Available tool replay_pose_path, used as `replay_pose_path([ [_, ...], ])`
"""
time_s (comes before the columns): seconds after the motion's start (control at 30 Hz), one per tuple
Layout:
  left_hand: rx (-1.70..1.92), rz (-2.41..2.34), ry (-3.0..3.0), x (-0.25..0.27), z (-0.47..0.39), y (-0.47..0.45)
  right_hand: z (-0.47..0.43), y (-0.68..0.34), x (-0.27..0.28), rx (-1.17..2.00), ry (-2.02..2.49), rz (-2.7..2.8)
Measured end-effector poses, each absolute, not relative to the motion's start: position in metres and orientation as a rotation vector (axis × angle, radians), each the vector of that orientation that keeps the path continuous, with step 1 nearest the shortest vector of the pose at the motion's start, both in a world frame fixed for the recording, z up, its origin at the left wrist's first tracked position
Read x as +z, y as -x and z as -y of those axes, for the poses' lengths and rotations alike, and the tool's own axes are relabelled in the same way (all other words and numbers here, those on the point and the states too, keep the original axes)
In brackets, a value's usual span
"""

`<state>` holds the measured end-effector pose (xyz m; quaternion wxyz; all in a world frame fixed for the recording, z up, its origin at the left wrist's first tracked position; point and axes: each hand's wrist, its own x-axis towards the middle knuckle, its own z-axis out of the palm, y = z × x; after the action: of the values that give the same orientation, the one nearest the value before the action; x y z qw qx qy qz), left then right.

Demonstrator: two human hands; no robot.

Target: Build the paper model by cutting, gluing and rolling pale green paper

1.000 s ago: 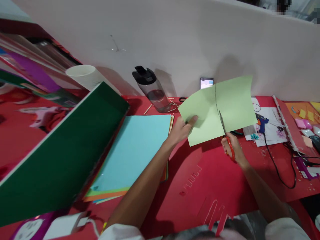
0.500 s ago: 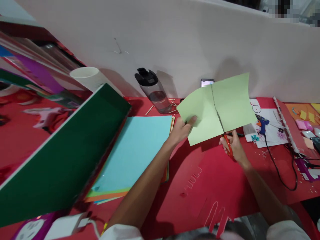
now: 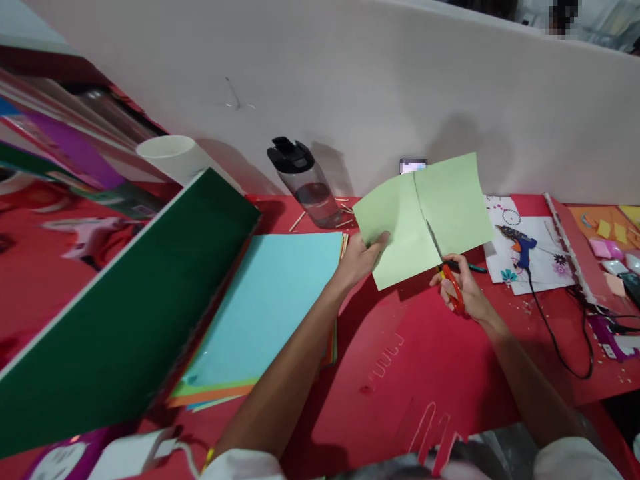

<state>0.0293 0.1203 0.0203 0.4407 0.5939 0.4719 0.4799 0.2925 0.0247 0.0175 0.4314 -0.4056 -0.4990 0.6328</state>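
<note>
My left hand (image 3: 363, 257) pinches the lower left edge of a light green sheet of paper (image 3: 400, 227), its thumb on top. The sheet is held up above the red table, and a dark line runs down its middle. My right hand (image 3: 465, 290) is closed around the handles of orange-red scissors (image 3: 453, 288). The blades lie at the paper's lower edge, along the dark line. Whether they have cut through there I cannot tell. Just behind my right hand a dark pen (image 3: 467, 267) lies on the table.
A stack of coloured paper (image 3: 280, 287), light blue on top, lies left of my hands, beside a tilted green board (image 3: 140, 300). A water bottle (image 3: 317, 193) stands near the wall. On the right, a blue glue gun (image 3: 525, 250) with its cord rests on printed sheets.
The right half of the green sheet has swung left and a little down. The scissors and my right hand have shifted slightly left; more of the pen and glue gun shows.
</note>
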Motion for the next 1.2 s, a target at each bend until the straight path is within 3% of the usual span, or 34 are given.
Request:
replay_pose_path([
  [0.6,1.250,-1.131,-1.249,0.026,-0.115,-0.028,-0.020,-0.290,0.016,1.695,1.031,1.204],
  [1.2,1.051,-1.121,-1.494,0.035,-0.111,-0.027,-0.012,-0.296,0.006,1.615,1.089,1.309],
])
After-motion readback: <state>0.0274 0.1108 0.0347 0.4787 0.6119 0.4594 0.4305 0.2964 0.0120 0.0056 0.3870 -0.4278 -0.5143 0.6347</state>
